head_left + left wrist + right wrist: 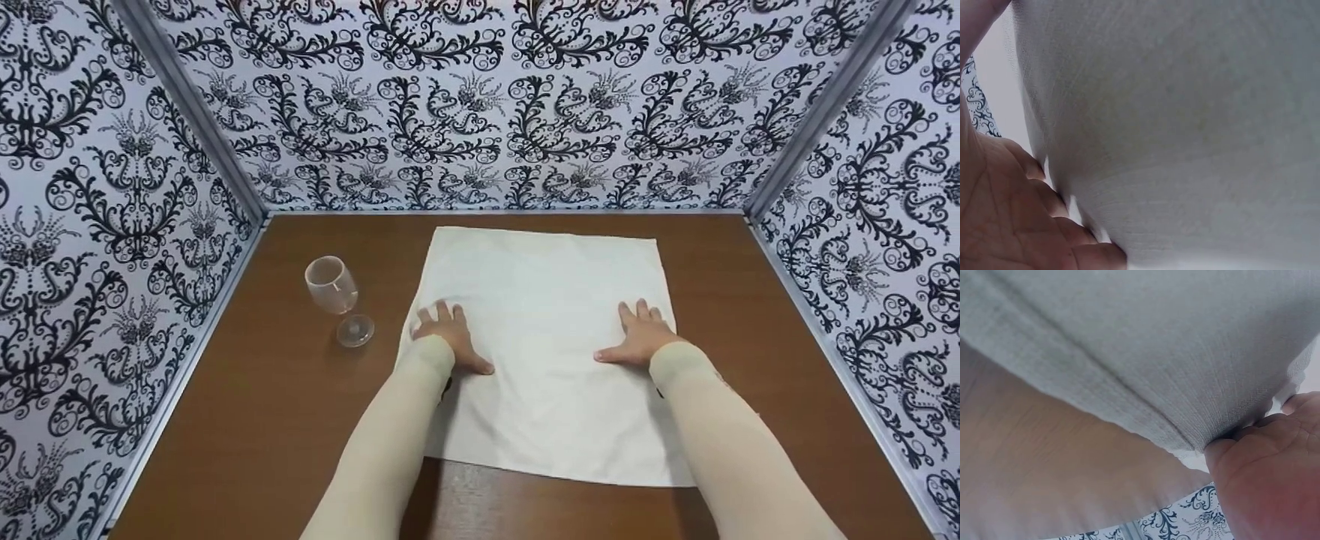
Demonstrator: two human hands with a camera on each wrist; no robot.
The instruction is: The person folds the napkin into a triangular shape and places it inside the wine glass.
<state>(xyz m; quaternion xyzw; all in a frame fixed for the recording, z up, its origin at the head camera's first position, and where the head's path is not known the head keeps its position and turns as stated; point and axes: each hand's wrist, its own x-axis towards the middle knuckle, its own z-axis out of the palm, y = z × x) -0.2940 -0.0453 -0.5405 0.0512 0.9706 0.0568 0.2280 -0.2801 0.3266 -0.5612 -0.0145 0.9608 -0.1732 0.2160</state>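
A white cloth [551,300] is spread almost flat on the brown table, with light wrinkles toward its near edge. On its left side rests my left hand [450,336], fingers spread and pointing away from me, thumb toward the middle. My right hand [639,335] lies near the cloth's right edge in a mirrored pose. The left wrist view has the fingertips of the left hand [1022,219] pressed against the cloth [1185,140]. In the right wrist view the right hand [1275,467] touches the fabric beside its hemmed edge [1100,365].
A clear stemmed wine glass [332,289] stands on the table to the left of the cloth. Brown table surface [247,420] borders the cloth. Walls with a black and white scroll pattern [480,97] enclose the table at the back and both sides.
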